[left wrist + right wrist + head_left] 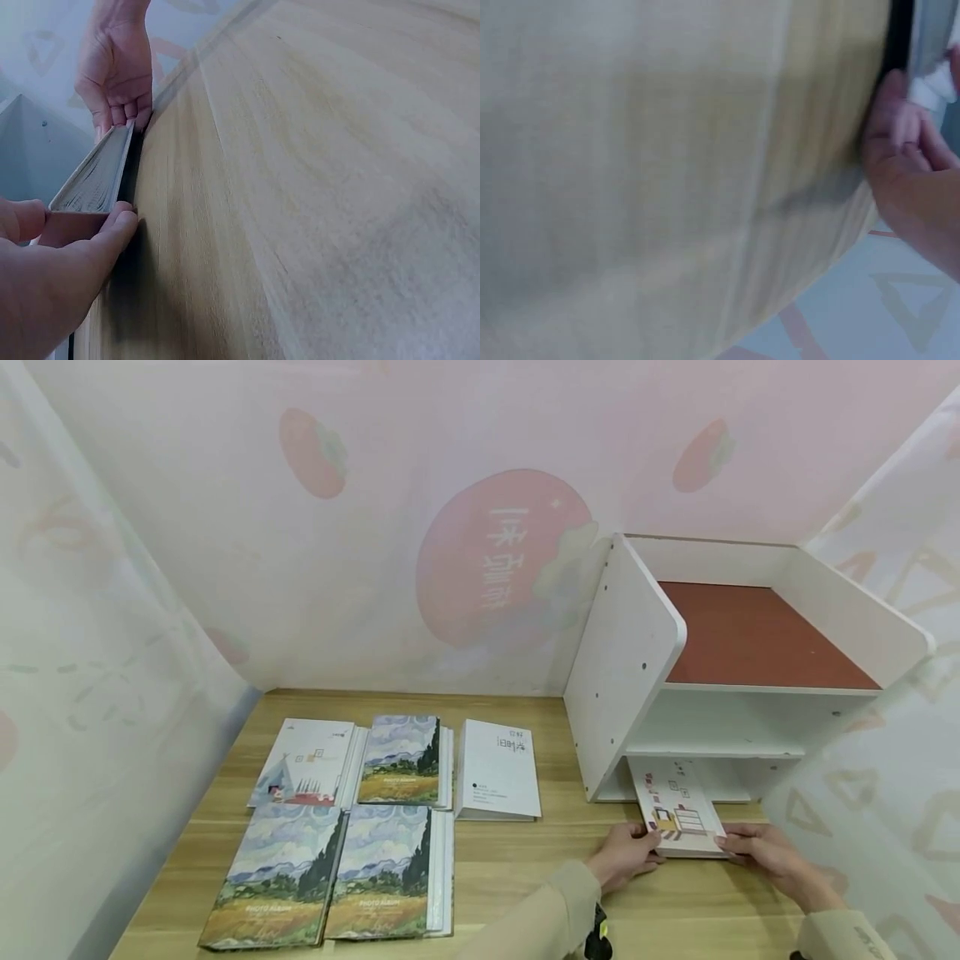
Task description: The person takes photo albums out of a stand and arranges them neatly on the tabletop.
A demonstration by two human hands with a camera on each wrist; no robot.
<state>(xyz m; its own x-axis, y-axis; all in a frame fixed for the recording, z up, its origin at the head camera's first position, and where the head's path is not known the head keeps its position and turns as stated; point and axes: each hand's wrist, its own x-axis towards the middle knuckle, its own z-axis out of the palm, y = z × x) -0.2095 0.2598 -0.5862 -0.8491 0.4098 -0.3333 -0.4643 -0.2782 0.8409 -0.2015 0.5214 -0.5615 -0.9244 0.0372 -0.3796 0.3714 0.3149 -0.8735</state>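
Observation:
A white photo album (678, 810) with a drawn cover lies partly inside the bottom compartment of the white shelf (633, 652), its near end sticking out. At its near left corner my left hand (624, 857) pinches it, thumb on top and fingers underneath. My right hand (772, 860) holds the near right corner. In the left wrist view the page edges of the album (96, 176) show between the left hand (56, 270) and the right hand (120, 75). The right wrist view shows the right hand (911, 154) at the album's edge; the far end is hidden in the compartment.
On the wooden table (510, 885) to the left lie three painted-landscape albums (273, 877), a white album with a tent drawing (303, 764) and a plain white one (498, 768). The shelf has a red-brown top board (757, 639). Printed cloth walls (360, 568) surround the table.

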